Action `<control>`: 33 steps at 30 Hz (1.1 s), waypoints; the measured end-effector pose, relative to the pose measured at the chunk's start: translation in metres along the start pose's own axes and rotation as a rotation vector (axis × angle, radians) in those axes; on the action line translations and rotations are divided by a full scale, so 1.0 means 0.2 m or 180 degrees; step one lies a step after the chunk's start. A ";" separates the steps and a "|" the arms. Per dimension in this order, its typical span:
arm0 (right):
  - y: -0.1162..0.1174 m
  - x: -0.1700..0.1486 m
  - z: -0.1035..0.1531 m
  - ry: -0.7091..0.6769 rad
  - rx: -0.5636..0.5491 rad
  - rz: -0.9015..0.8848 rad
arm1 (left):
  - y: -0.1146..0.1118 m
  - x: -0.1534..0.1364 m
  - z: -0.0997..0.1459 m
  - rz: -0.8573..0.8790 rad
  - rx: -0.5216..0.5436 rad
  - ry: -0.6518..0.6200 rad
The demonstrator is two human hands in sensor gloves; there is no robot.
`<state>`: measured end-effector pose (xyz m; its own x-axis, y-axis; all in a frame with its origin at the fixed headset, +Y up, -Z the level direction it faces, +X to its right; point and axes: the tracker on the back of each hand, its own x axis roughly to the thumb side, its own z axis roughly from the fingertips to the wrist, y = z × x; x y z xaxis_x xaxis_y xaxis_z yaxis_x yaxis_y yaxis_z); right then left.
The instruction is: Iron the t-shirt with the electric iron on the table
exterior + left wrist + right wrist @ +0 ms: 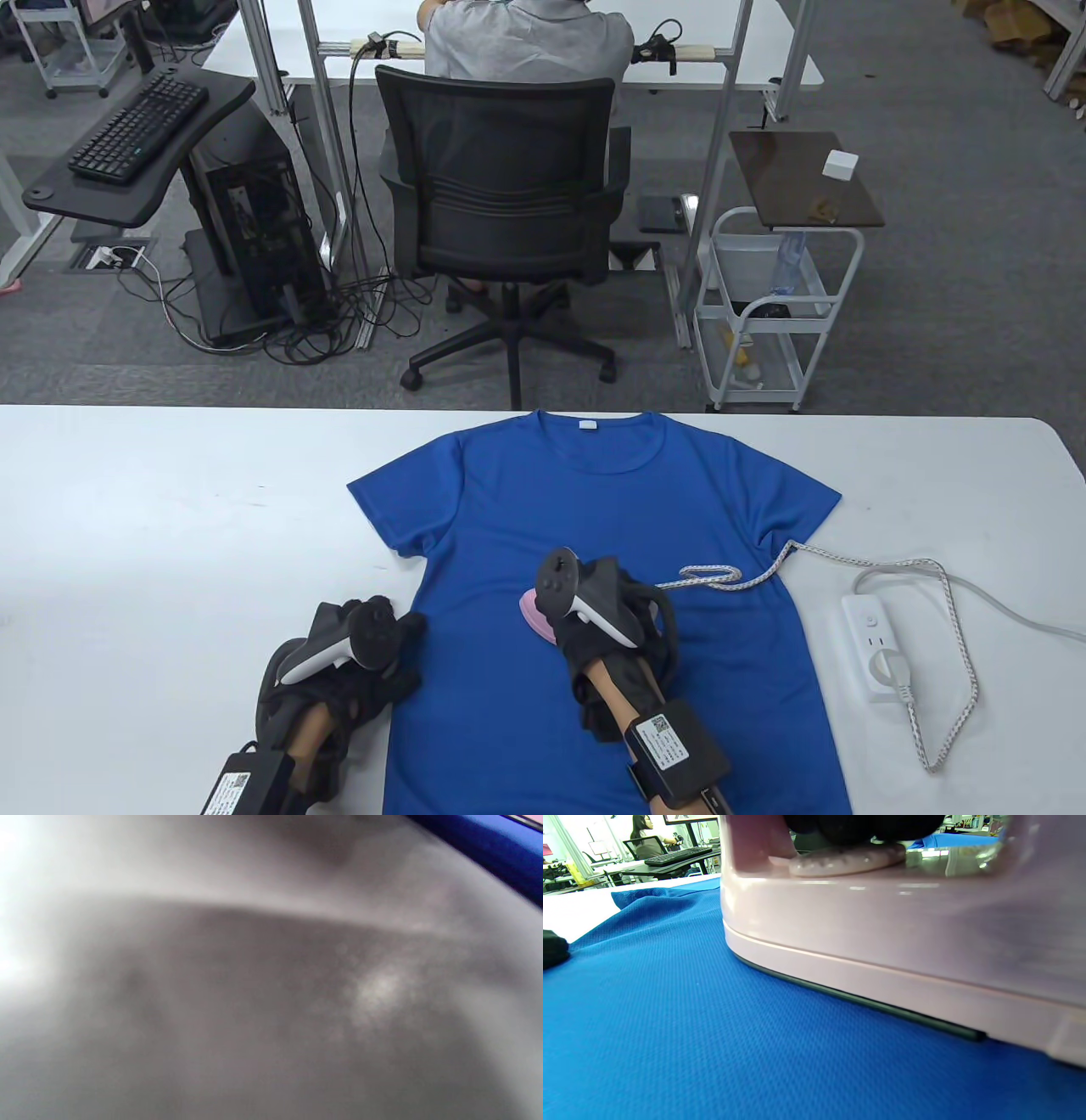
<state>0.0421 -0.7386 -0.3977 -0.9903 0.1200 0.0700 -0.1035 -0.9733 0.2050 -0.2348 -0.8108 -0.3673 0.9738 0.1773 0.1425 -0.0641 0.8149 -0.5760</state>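
White worktop carries a blue short-sleeved mesh t-shirt lying flat, collar away from the person. On its middle stands a pale pink electric iron, soleplate flat on the cloth; the right hand grips its handle. Its braided white cord runs to a white power strip. Left hand rests at the shirt's left edge; I cannot tell how its fingers lie.

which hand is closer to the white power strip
Right. The right hand grips the pink iron mid-shirt, nearer the power strip; the left hand rests past the t-shirt's opposite edge.
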 end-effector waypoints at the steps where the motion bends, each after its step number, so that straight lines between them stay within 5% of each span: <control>1: 0.00 0.00 0.01 -0.0017 0.0020 -0.0005 | 0.00 0.00 0.00 0.0000 -0.0002 0.0002; 16: 0.05 -0.13 0.34 -0.0652 0.0090 0.0163 | 0.00 0.00 0.00 0.0015 0.0012 -0.0005; 25: 0.04 -0.13 0.31 -0.0576 0.0151 0.0149 | 0.00 0.00 0.00 0.0029 0.0013 -0.0015; 33: 0.00 -0.19 0.10 0.0004 0.0044 0.0055 | 0.00 0.00 0.00 0.0043 0.0012 -0.0020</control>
<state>0.0825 -0.7387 -0.3801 -0.9920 0.1030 0.0725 -0.0851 -0.9724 0.2173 -0.2348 -0.8111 -0.3673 0.9714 0.1919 0.1398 -0.0781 0.8144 -0.5750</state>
